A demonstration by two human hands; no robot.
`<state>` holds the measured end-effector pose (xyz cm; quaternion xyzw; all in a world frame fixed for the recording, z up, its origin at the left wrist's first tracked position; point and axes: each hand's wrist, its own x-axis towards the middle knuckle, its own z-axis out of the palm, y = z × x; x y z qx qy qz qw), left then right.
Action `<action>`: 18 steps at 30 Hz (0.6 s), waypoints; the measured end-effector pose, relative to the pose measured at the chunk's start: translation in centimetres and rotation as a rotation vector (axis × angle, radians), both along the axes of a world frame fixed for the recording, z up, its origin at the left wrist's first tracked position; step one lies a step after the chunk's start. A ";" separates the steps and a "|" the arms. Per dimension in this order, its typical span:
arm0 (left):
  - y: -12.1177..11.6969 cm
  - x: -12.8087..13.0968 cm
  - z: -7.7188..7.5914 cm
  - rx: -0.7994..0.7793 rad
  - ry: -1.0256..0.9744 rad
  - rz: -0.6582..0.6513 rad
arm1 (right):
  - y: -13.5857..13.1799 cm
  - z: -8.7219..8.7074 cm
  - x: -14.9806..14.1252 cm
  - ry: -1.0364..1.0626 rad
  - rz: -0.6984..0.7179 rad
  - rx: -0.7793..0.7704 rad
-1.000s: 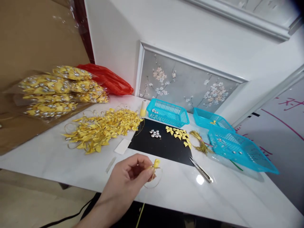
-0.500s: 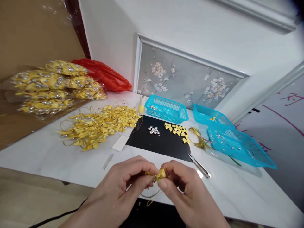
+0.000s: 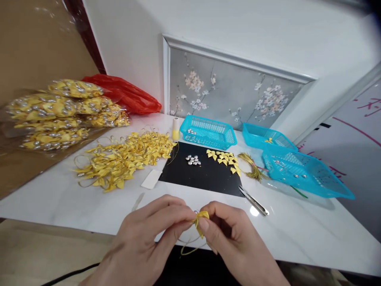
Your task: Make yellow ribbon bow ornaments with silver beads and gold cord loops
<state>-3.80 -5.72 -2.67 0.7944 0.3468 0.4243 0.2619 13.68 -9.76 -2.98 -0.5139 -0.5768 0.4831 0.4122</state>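
Observation:
My left hand [image 3: 154, 230] and my right hand [image 3: 233, 232] meet at the table's front edge, both closed in a pinch on a small yellow ribbon flower [image 3: 203, 215]. A silver bead shows just above it between the fingertips. A thin gold cord [image 3: 190, 251] loops down beneath the hands. Beyond them, a black mat [image 3: 196, 180] carries a cluster of silver beads [image 3: 193, 160] and several folded yellow ribbon pieces [image 3: 224, 157]. Thread snips [image 3: 254, 201] lie to the right of my right hand.
A heap of yellow ribbon flowers [image 3: 127, 159] spreads at left, with bagged ones [image 3: 56, 107] and a red plastic bag [image 3: 125, 95] behind. Blue baskets [image 3: 208, 137] stand at the back and right. Nearby are a thread spool [image 3: 176, 129], a gold cord bundle [image 3: 251, 167] and a white card [image 3: 151, 179].
The yellow ribbon piece has turned between my fingertips: one end now points down, and the bead shows above instead of below. My left fingers are straighter. The view has shifted slightly.

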 end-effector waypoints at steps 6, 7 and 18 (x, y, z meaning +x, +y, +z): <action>0.1 0.3 0.3 0.015 0.016 0.019 | -0.1 -0.2 0.0 0.030 -0.011 0.007; 0.1 0.3 0.2 0.017 0.012 0.019 | -0.2 -0.2 -0.1 0.037 -0.018 0.004; 0.4 0.3 0.4 0.000 -0.017 -0.048 | -0.4 -0.2 0.0 -0.011 -0.047 0.003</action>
